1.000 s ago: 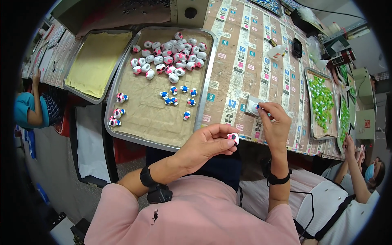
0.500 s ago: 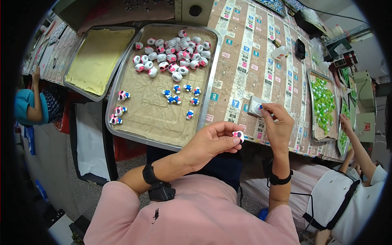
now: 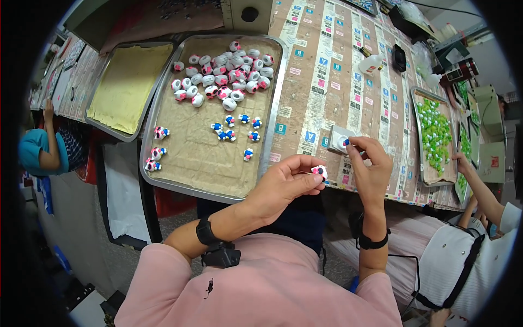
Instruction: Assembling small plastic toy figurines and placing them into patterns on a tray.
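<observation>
Between the thumb and fingers of my left hand (image 3: 283,184) is a small white toy head (image 3: 320,173) with pink and black markings. My right hand (image 3: 372,166) pinches a tiny blue toy body (image 3: 346,143) against the pale round top of a small grey block (image 3: 335,136) on the table. To the left lies a metal tray (image 3: 280,82) lined with brown paper. White-and-pink toy heads (image 3: 223,76) are heaped in its far half, and several blue-and-white bodies (image 3: 224,133) lie below them. Three joined figures (image 3: 154,153) sit along the tray's left side.
A tray with a yellow lining (image 3: 128,87) adjoins at the left. A white bottle (image 3: 370,64) and a black object (image 3: 399,58) stand farther back. A tray of green pieces (image 3: 435,139) is at the right, near a co-worker's arm (image 3: 479,180). Another person (image 3: 46,147) sits far left.
The view has shifted slightly. The toy head in my left hand has turned a little, showing more of its markings. My right hand keeps the blue body at the block.
</observation>
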{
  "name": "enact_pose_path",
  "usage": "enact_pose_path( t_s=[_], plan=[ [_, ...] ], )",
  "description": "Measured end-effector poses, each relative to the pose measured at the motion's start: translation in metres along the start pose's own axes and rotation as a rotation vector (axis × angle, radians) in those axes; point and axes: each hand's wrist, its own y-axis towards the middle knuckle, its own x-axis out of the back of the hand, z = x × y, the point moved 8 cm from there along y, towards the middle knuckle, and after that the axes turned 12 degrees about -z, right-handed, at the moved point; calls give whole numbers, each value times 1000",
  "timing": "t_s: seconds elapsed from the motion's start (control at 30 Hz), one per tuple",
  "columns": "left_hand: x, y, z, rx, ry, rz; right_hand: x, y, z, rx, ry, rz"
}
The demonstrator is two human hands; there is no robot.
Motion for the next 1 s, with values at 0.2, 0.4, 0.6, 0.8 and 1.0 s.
enact_pose_path(
  t_s=[0.2, 0.4, 0.6, 0.8, 1.0],
  plan=[
    [0, 7, 4, 0, 17, -42, 1, -28, -5, -376, 406, 67],
    [-5, 8, 4, -11, 30, -43, -8, -57, -16, -659, 721, 117],
    [-6, 9, 7, 9, 37, -31, -9, -61, -19, -669, 752, 136],
    [-6, 10, 8, -4, 62, -35, -7, -59, -13, -595, 713, 192],
    [-7, 9, 5, -56, 144, -14, -2, -56, -11, -454, 640, 203]
  ],
)
